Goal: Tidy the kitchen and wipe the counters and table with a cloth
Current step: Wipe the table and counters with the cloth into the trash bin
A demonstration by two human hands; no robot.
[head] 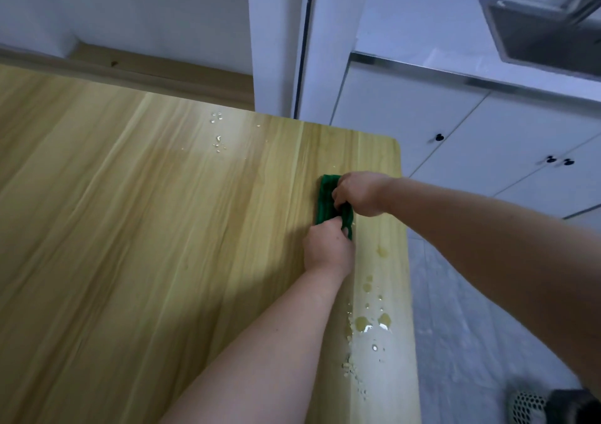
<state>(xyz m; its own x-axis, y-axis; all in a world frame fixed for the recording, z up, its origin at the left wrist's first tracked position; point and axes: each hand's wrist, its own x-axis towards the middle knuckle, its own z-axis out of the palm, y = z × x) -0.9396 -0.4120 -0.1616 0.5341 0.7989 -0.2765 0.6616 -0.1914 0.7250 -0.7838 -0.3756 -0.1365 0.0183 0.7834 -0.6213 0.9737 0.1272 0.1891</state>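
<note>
One wide-angle view looks from head height forward and steeply down onto the wooden surface (pixel 130 228), which fills the left and centre of the frame. It is close: the left forearm (pixel 276 342) enters from the bottom edge and the right forearm (pixel 487 228) from the right edge. The sink (pixel 527 43) sits in the upper right and the floor (pixel 471 326) in the lower right.

The cloth (pixel 327 192) lies on the table (pixel 130 228) near its far right corner. The left hand (pixel 328 248) grips the cloth's near end and the right hand (pixel 361 192) its far end. A trail of drops (pixel 370 322) sits along the table's right edge, nearer than the hands, and a smaller scatter (pixel 217 140) lies farther back, left of the cloth. Right of the table is the floor (pixel 471 326) — behind it stand the cabinets (pixel 455 137), with the sink (pixel 546 36) set in the counter above them.
</note>
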